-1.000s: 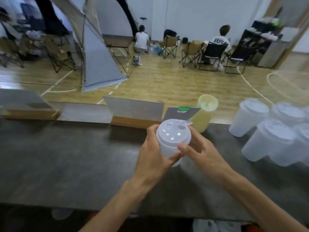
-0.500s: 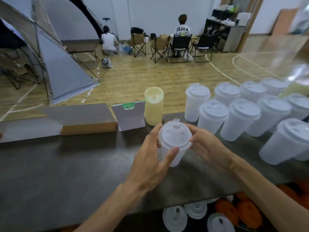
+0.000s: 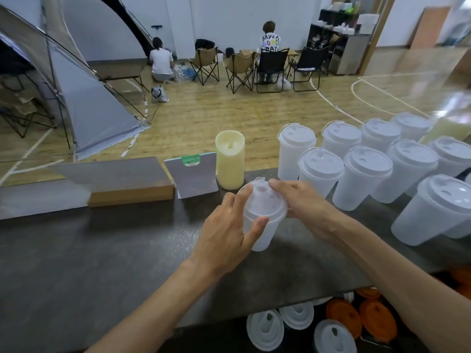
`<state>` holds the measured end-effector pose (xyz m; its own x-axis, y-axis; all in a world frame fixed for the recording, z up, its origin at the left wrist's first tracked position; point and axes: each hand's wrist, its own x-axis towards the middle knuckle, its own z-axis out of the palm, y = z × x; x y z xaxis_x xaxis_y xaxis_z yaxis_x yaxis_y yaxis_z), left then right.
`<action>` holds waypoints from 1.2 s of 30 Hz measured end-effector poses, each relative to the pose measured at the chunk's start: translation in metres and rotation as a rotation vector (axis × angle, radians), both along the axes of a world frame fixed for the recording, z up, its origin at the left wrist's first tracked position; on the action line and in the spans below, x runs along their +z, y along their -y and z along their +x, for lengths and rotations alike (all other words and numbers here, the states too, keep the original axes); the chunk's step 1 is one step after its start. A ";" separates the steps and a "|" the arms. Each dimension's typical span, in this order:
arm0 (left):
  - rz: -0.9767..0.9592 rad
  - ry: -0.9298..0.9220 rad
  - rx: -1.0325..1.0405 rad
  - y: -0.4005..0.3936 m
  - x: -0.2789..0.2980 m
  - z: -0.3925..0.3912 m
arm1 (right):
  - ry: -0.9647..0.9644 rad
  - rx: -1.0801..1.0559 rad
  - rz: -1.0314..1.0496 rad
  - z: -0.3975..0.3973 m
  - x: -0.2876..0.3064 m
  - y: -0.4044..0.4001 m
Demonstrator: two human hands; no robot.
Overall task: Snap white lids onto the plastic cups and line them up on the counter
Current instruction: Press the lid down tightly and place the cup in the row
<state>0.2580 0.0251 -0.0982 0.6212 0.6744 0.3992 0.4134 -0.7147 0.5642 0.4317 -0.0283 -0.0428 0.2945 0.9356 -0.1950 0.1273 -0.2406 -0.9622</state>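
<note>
Left hand grips cup — right hand pinches lid

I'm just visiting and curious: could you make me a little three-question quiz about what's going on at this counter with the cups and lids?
1. True or false: the cup in the person's grip already has a lid sitting on it.
2. Which hand wraps the cup's side? A) left hand B) right hand C) neither
3. Fill in: the spare lids lying below the counter edge are white and ____.

Key
1. True.
2. A; the right hand works at the lid's rim.
3. Orange.
</note>
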 end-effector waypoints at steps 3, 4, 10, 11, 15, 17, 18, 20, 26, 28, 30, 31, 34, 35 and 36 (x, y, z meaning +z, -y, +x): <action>-0.018 0.035 -0.011 -0.002 -0.005 0.002 | 0.052 -0.038 0.002 0.001 0.000 -0.004; -0.022 0.049 -0.015 -0.003 -0.006 0.004 | 0.056 -0.050 0.015 0.001 -0.002 -0.005; -0.041 0.089 -0.034 -0.003 -0.010 0.004 | 0.010 -0.005 0.001 0.002 -0.004 0.004; -0.040 0.091 -0.031 -0.003 -0.011 0.004 | -0.014 0.021 -0.001 0.003 -0.004 0.009; -0.038 0.099 -0.033 -0.002 -0.011 0.005 | -0.003 0.040 0.039 -0.003 -0.012 0.022; -0.052 0.103 -0.041 -0.002 -0.011 0.005 | -0.003 0.004 0.075 -0.008 -0.014 0.024; -0.052 0.107 -0.043 -0.002 -0.011 0.005 | -0.012 -0.007 0.082 -0.010 -0.013 0.024; -0.042 0.112 -0.053 -0.002 -0.011 0.004 | -0.035 -0.013 0.070 -0.010 -0.012 0.026; -0.052 0.117 -0.045 -0.003 -0.014 0.004 | 0.081 0.083 0.066 -0.016 -0.019 0.036; -0.044 0.118 -0.034 -0.004 -0.015 0.006 | 0.094 0.133 0.055 -0.014 -0.019 0.037; -0.050 0.115 -0.035 -0.003 -0.015 0.005 | 0.144 0.162 0.011 -0.012 -0.016 0.038; -0.051 0.114 -0.042 -0.003 -0.014 0.005 | 0.187 0.163 -0.010 -0.011 -0.013 0.038; -0.052 0.099 -0.049 -0.004 -0.012 0.002 | 0.547 0.179 -0.036 -0.009 -0.009 0.040; -0.053 0.089 -0.050 -0.005 -0.011 0.001 | 0.729 0.197 -0.035 -0.008 -0.008 0.041; -0.053 0.079 -0.052 -0.004 -0.010 0.000 | 0.875 0.216 -0.034 -0.008 -0.008 0.041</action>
